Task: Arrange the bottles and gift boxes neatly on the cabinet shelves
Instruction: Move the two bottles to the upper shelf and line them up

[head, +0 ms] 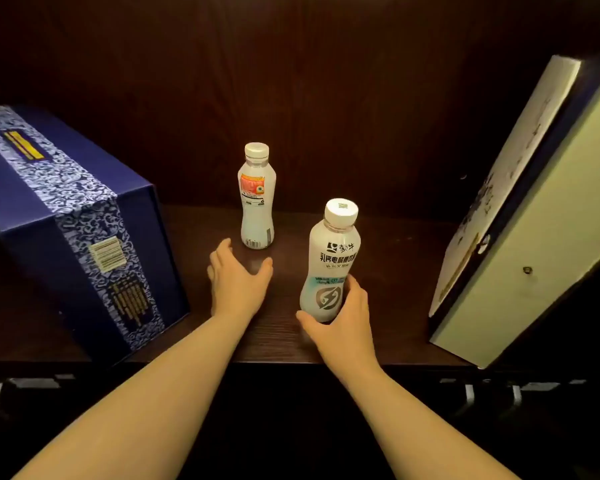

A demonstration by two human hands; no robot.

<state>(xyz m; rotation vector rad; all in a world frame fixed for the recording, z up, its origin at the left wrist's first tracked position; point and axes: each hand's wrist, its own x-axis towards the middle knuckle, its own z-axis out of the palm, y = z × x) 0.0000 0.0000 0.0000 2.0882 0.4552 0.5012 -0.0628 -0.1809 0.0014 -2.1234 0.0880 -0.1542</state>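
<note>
The right hand (340, 317) is being closed as a grip around the lower body of the nearer white bottle (331, 268), thumb on one side and fingers (355, 289) wrapped behind; the bottle is being held nearly upright, leaning slightly, close to the front edge of the shelf (388, 258). Whether its base is resting on the shelf cannot be told. The left hand (238, 282) is being held open, palm down and fingers spread, empty, just in front of the farther white bottle (257, 199) without touching it. That bottle is being left standing upright toward the middle of the shelf, nearer the back panel.

The bottles are judged to be smooth, rigid plastic, capped, probably filled and so moderately weighty; the narrowed waist is judged the surest place to be taken hold of, since the glossy label may prove slippery.

Two bottles are being counted, and two gift boxes: a blue patterned box (66, 216) at the left end of the shelf and a cream box (520, 216) leaning at the right end.
</note>
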